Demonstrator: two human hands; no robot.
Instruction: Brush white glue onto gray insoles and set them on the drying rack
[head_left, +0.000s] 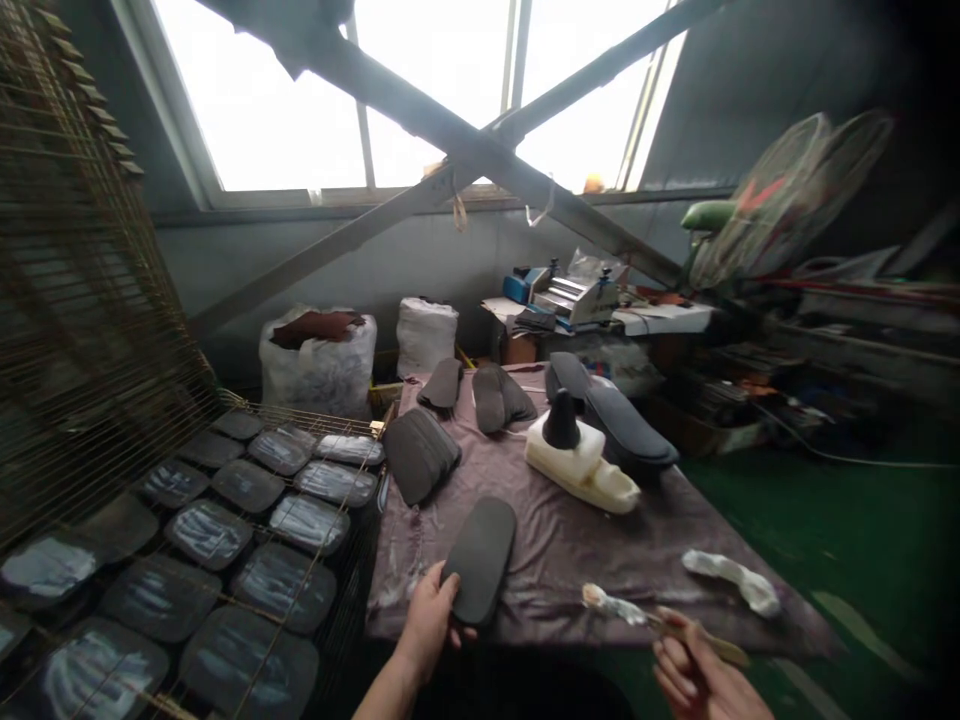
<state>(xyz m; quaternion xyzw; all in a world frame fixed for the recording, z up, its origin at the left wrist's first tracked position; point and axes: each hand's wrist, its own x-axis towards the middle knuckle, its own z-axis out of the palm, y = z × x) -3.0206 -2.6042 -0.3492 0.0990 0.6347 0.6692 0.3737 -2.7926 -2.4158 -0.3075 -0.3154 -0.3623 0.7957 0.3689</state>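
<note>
My left hand grips the near end of a dark grey flat pad with rounded ends, thumb on top. The pad is over the near edge of the cloth-covered table. My right hand is closed round the wooden handle of a brush, whose tip is caked in white and points left. A white plastic bottle with a black cone on it lies farther back. Stacks of similar dark pads, one at the left and one at the back, rest on the table.
On my left, a wire rack bears several dark pads smeared white. A crumpled white strip lies at the table's right. Behind are filled plastic bags, a small machine and a fan. Larger dark pads sit at back right.
</note>
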